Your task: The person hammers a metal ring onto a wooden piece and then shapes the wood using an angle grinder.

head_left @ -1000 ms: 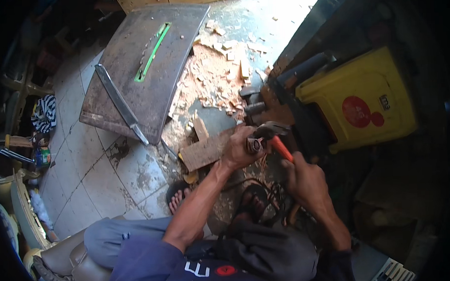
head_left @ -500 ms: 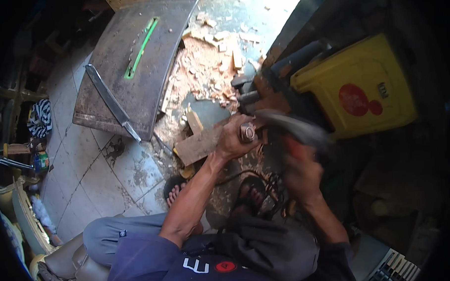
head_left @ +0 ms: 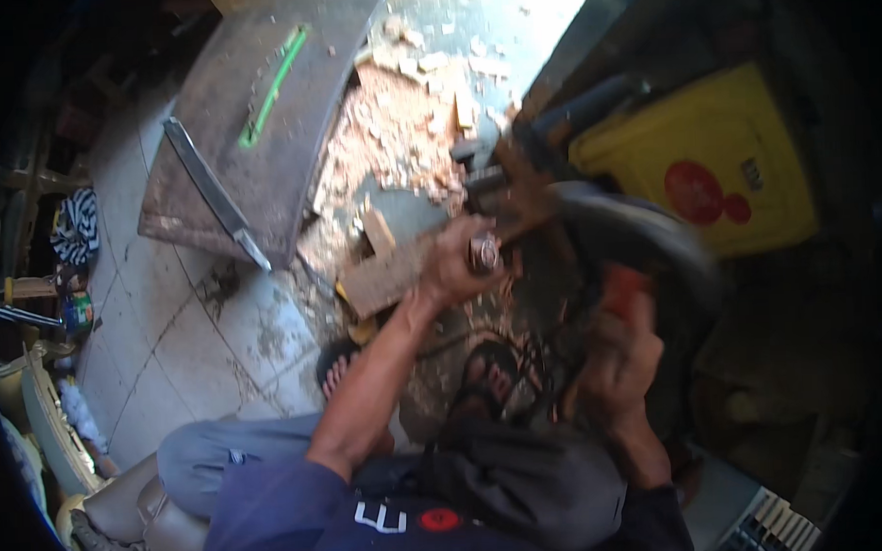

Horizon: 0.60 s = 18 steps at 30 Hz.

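My left hand (head_left: pixel 451 270) is closed around an upright chisel (head_left: pixel 485 254), whose round, worn butt points up toward me; its lower end is hidden. Beneath that hand lies a wooden board (head_left: pixel 378 281), slanting up to the right. My right hand (head_left: pixel 616 367), to the right and nearer my body, grips a hammer-like tool with a red handle (head_left: pixel 624 293). Its long dark-grey head (head_left: pixel 643 225) is smeared by motion, so its exact shape cannot be made out. The tool is apart from the chisel.
A dark low table (head_left: pixel 191 202) at the left bears a long metal blade (head_left: pixel 210 191) and has a green-edged slot (head_left: pixel 277 87). Wood chips and sawdust (head_left: pixel 397 131) cover the floor beyond the board. A yellow container (head_left: pixel 694 160) stands right. My sandalled feet (head_left: pixel 488 376) are close below.
My right hand has swung right and slightly down with the red-handled tool, away from the chisel. My left hand stays nearly in place on the chisel.
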Motion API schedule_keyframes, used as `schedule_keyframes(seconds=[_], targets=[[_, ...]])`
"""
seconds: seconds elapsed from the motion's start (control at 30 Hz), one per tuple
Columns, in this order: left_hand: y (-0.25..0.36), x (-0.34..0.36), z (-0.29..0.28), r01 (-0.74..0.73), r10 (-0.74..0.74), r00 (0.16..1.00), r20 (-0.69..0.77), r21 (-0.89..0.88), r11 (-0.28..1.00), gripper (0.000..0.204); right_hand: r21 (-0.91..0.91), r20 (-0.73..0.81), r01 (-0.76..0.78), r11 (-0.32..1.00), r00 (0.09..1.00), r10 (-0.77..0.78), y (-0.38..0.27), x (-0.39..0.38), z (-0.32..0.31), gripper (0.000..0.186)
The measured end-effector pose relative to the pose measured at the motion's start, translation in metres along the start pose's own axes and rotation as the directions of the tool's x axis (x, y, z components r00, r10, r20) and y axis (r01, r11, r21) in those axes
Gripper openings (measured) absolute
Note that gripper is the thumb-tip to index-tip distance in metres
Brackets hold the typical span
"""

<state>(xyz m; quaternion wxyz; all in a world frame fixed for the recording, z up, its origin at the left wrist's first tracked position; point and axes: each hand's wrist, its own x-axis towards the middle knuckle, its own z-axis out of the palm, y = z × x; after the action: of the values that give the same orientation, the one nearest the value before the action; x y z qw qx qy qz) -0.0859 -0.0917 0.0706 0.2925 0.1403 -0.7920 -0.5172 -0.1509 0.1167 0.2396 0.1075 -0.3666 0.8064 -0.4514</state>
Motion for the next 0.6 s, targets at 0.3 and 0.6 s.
schedule_keyframes(seconds=[0.3, 0.6], targets=[[-0.009, 0.003, 0.001, 0.021, -0.021, 1.0, 0.022, -0.033, 0.999, 0.046, -0.285, 0.087, 0.15, 0.947, 0.988, -0.13, -0.006, 0.012, 0.005, 0.024], [-0.013, -0.006, -0.001, 0.027, -0.028, 0.998, 0.056, 0.022, 0.999, 0.048, -0.095, 0.082, 0.149, 0.984, 0.986, -0.142, -0.011, 0.011, 0.001, 0.015]])
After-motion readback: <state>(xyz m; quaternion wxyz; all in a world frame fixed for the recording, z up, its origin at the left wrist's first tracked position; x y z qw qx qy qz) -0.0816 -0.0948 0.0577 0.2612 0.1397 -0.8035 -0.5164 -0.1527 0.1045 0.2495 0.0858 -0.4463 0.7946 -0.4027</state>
